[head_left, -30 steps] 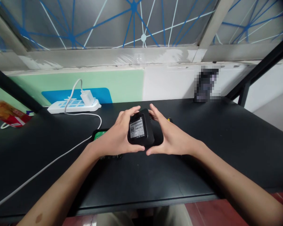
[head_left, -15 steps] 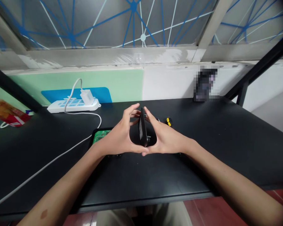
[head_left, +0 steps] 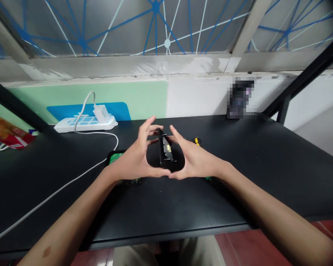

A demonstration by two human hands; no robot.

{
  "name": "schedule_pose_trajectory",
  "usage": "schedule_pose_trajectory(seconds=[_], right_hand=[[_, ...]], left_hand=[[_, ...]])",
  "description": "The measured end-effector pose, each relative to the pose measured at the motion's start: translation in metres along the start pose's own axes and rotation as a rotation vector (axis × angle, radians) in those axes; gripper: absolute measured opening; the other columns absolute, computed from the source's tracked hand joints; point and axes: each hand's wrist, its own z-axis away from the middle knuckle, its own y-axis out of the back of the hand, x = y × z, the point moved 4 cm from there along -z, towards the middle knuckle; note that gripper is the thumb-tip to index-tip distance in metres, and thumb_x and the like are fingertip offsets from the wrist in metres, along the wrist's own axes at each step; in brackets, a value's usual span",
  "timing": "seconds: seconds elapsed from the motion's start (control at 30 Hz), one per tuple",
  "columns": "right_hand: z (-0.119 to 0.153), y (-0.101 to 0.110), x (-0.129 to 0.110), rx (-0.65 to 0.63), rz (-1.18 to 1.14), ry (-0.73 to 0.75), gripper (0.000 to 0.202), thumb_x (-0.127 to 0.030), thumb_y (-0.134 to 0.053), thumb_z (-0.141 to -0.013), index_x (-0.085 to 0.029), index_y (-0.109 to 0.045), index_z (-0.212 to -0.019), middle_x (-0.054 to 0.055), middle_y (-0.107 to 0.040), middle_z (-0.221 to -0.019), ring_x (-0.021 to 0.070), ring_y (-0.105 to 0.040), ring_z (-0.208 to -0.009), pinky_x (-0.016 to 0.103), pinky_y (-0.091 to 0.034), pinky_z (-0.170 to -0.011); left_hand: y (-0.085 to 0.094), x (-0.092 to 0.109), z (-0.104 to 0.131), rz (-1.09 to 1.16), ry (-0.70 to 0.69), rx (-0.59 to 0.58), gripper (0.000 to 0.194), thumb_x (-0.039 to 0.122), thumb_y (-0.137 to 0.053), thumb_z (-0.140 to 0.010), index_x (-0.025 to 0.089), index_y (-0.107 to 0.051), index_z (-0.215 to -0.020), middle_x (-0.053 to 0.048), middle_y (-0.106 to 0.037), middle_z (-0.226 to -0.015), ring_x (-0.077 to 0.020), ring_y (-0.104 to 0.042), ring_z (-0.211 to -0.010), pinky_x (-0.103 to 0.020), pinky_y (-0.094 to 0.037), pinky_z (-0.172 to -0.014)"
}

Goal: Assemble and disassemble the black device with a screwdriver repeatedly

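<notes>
A flat black part (head_left: 163,151) with metal pieces and a small yellowish cylinder on its right face stands on edge between my two hands. My left hand (head_left: 135,155) curves round its left side, fingers behind the far end, thumb at the near end. On the other side my right hand (head_left: 195,157) curves in, its thumb tip meeting the left thumb; its forefinger points up, apart from the part. Both hands hold the part between them. Behind my left wrist lies a black tray with a green circuit board (head_left: 115,157), partly hidden.
A white power strip (head_left: 86,127) with a plugged-in charger and white cable (head_left: 61,189) is at the back left. A red and orange packet (head_left: 11,133) lies far left. A yellow and black item (head_left: 198,141) is behind my right hand. A blurred dark object (head_left: 238,99) leans at the back right.
The black part has turned, so its right face with the metal pieces and yellowish cylinder now shows. Both hands have shifted slightly left, and the right forefinger has come away from the part's top.
</notes>
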Motion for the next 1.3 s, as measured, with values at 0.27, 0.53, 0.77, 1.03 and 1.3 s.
schedule_pose_trajectory(seconds=[0.27,0.53,0.77,1.03,1.3], right_hand=[[0.001,0.005,0.004,0.033,0.053,-0.025,0.142,-0.053,-0.082,-0.067,-0.019,0.021,-0.16,0.026,-0.042,-0.156,0.0421,-0.046,-0.142,0.066,-0.042,-0.112],[-0.001,0.007,0.009,0.027,0.099,-0.069,0.14,-0.059,-0.08,-0.067,-0.014,0.014,-0.161,0.027,-0.045,-0.153,0.042,-0.046,-0.141,0.065,-0.042,-0.112],[-0.001,0.01,0.011,0.054,0.104,-0.095,0.136,-0.057,-0.08,-0.067,-0.017,0.009,-0.162,0.024,-0.045,-0.153,0.0411,-0.045,-0.14,0.066,-0.042,-0.111],[-0.001,0.011,0.01,0.06,0.143,-0.112,0.136,-0.056,-0.08,-0.066,-0.017,0.008,-0.163,0.023,-0.047,-0.152,0.0418,-0.046,-0.138,0.065,-0.046,-0.107],[0.0,0.011,0.011,0.051,0.167,-0.128,0.135,-0.059,-0.079,-0.066,-0.016,0.004,-0.163,0.022,-0.048,-0.152,0.0413,-0.046,-0.137,0.062,-0.046,-0.107]], left_hand=[[0.01,-0.007,0.001,-0.106,0.027,-0.02,0.127,0.044,-0.089,-0.068,0.031,-0.002,-0.159,-0.017,-0.035,-0.152,-0.0379,-0.036,-0.146,-0.06,-0.031,-0.122],[0.013,-0.023,0.002,-0.214,0.113,-0.079,0.127,0.048,-0.087,-0.067,0.024,-0.005,-0.16,-0.022,-0.031,-0.156,-0.0432,-0.032,-0.147,-0.066,-0.03,-0.119],[0.015,-0.03,0.003,-0.274,0.14,-0.119,0.125,0.051,-0.082,-0.07,0.019,-0.005,-0.162,-0.024,-0.033,-0.156,-0.0469,-0.033,-0.145,-0.07,-0.034,-0.115],[0.016,-0.035,0.004,-0.304,0.147,-0.143,0.122,0.053,-0.082,-0.071,0.022,-0.006,-0.162,-0.023,-0.035,-0.156,-0.0471,-0.032,-0.146,-0.071,-0.035,-0.113],[0.018,-0.032,0.005,-0.307,0.223,-0.165,0.121,0.055,-0.079,-0.074,0.023,-0.003,-0.162,-0.019,-0.031,-0.163,-0.0435,-0.026,-0.15,-0.066,-0.032,-0.118]])
